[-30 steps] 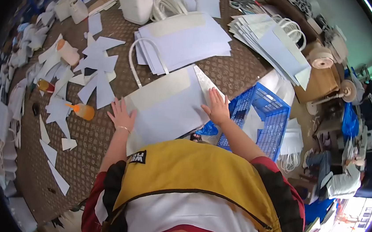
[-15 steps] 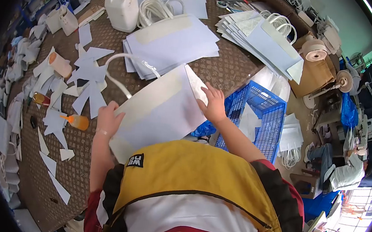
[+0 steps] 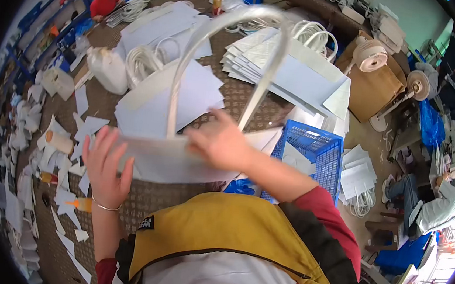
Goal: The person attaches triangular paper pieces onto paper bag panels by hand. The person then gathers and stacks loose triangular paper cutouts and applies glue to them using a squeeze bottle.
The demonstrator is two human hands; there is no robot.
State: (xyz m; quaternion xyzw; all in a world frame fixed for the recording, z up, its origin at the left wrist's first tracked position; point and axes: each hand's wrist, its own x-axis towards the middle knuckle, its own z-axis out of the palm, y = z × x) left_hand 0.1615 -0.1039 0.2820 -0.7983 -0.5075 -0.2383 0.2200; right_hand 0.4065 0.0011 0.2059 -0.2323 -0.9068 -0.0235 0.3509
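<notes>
A pale paper bag panel [image 3: 171, 164] with a white rope handle [image 3: 182, 67] is in front of my body. The handle rises in a tall arch toward the camera, and the panel is tilted and blurred. My left hand [image 3: 107, 166] is open at the panel's left end, fingers spread and thumb apart; whether it touches the panel is unclear. Over the panel's top edge, near the base of the handle, is my right hand [image 3: 219, 141]. Motion smears its fingers, so its grip is unclear. Just beyond lies a stack of similar panels [image 3: 155, 103].
White jug [image 3: 106, 71] and coiled handles [image 3: 145, 64] stand behind the stack. More handled panels [image 3: 298, 72] lie at the far right. A blue crate [image 3: 315, 131] is beside the table. Paper scraps and a glue bottle [image 3: 82, 204] are at left. Other people sit further off.
The panel has tipped from lying flat, and its handle now stands up. My right hand has moved left, from the panel's right edge onto its top edge. My left hand's fingers have spread.
</notes>
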